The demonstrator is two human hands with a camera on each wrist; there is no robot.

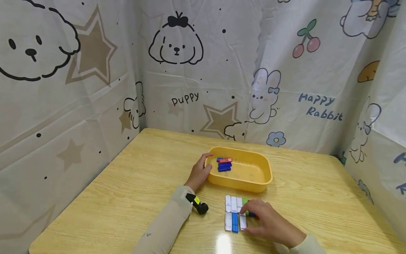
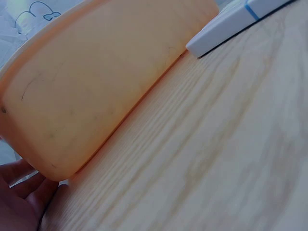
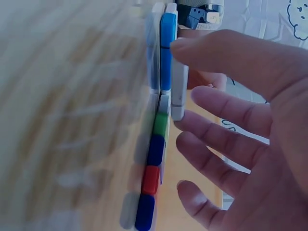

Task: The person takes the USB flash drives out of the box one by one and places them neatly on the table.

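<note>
A yellow plastic basin [image 1: 250,185] stands on the table, and my left hand [image 1: 199,173] grips its left end, thumb at the near side. In the left wrist view, fingers [image 2: 31,190] curl by the basin's lower corner. My right hand [image 1: 269,220] pinches a slim white stick that looks like a USB stick [image 3: 179,91] between thumb and fingertips. It is just beside a blue stick [image 1: 235,222], in the lower of two rows of similar sticks. White sticks [image 1: 233,204] and a green one [image 1: 244,202] form the upper row, partly hidden behind the right hand.
Inside the basin, at its left, lie several blue sticks [image 1: 224,169] and a red one [image 1: 225,160]. Dark blue [image 3: 146,211] and red [image 3: 150,179] sticks continue the row under the right hand. A printed curtain [image 1: 196,81] closes off the table's back and sides.
</note>
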